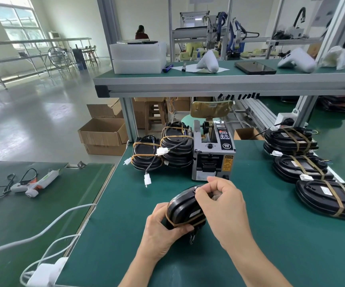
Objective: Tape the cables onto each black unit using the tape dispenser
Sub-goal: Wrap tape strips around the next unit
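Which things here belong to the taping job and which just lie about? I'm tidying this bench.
Job: black oval unit in hand; grey tape dispenser; taped black units, left and right.

Lying about: white glue gun; white foam blocks; black tablet; cardboard boxes.

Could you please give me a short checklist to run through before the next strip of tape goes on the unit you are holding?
1. Black unit held firmly by the left hand: ok.
2. One tan tape band already round its near end: ok.
3. Right hand pinching at the unit's far end; whether it holds a tape strip: cannot tell.
4. Cable lying flat under the band: cannot tell, mostly hidden.
5. Tape dispenser directly behind the unit, outlet facing the hands: ok.
6. Fresh strip waiting at the outlet: cannot tell.
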Available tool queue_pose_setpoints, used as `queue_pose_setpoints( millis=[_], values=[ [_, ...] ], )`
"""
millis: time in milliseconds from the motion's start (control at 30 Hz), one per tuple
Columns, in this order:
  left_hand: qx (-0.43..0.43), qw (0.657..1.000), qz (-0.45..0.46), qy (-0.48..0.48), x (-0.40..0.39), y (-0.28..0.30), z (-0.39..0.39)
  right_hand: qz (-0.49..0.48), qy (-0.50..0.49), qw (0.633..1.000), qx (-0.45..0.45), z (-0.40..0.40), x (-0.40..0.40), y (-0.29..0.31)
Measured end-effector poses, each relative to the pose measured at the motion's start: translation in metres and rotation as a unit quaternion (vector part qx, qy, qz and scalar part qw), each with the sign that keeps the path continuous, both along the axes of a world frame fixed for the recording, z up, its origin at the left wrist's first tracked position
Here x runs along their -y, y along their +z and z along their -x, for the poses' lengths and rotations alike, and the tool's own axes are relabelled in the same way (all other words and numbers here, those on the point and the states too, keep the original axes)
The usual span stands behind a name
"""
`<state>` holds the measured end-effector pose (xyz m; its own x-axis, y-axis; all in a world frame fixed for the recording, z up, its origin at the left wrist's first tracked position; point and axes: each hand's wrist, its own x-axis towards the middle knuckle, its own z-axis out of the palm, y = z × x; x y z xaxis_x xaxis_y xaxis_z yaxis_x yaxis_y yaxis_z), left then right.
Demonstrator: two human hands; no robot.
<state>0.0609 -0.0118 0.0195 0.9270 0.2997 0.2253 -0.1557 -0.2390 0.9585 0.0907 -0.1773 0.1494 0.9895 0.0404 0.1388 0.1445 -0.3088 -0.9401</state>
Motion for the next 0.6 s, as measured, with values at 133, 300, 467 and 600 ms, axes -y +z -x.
queue_pose_setpoints(
  millis=[133,300,467,600],
  values=[
    [-0.002,1.0,0.002,0.001,0.0,0.0,0.0,0.017,-0.002,1.0,0.001,-0.001,0.001,-0.002],
    [-0.001,1.0,0.008,-0.003,0.0,0.0,0.0,0.042,0.002,0.999,0.007,-0.004,0.001,-0.003],
    [0.0,1.0,0.007,-0.004,0.0,0.0,-0.001,0.033,0.023,0.999,-0.024,-0.007,0.0,-0.006],
    [0.0,1.0,0.001,-0.005,0.0,0.0,-0.001,-0.012,0.03,0.999,-0.016,-0.006,-0.008,-0.013]
  ],
)
